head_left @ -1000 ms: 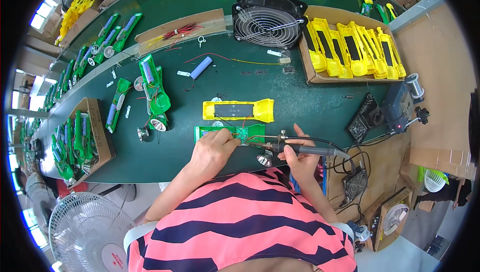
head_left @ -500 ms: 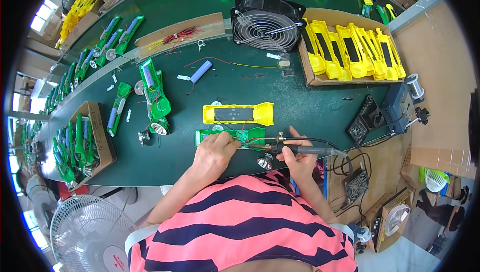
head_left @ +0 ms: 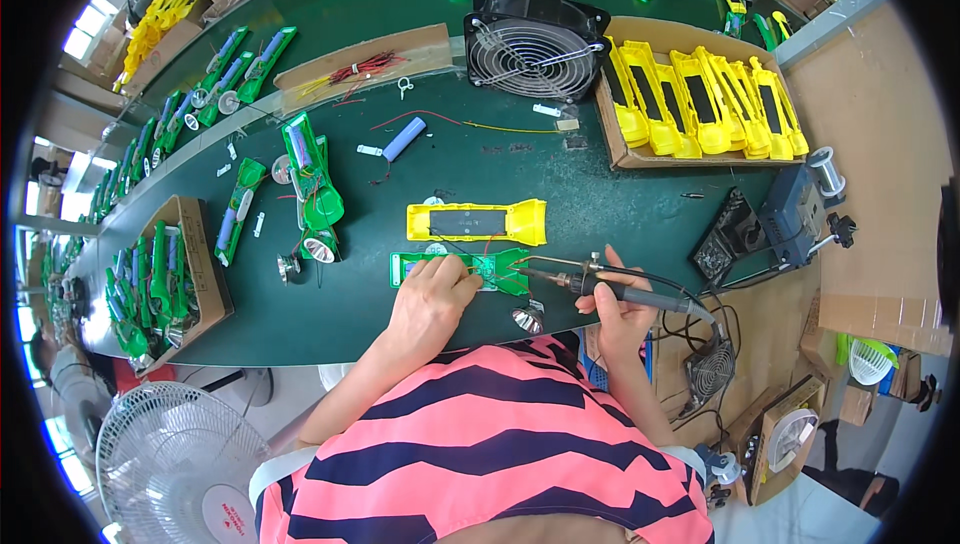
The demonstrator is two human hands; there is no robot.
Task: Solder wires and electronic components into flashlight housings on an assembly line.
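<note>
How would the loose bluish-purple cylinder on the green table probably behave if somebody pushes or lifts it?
The cylinder would probably roll if pushed sideways, since its side is round and it lies unclamped on the green table. It seems stiff, because its outline is straight. Its smooth-looking surface may make it slightly slippery to grip.

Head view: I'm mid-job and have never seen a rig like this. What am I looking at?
No machine arms here: a person works bare-handed, seen from a fisheye camera on their head. The left grip rests over the green casing; whether it pinches anything is hidden. The right grip holds a soldering iron, its tip near that casing. On the green table, a yellow shell lies just beyond, with a blue cell farther off. At the back stand a black fan and, to its right, a carton of yellow shells.
</note>
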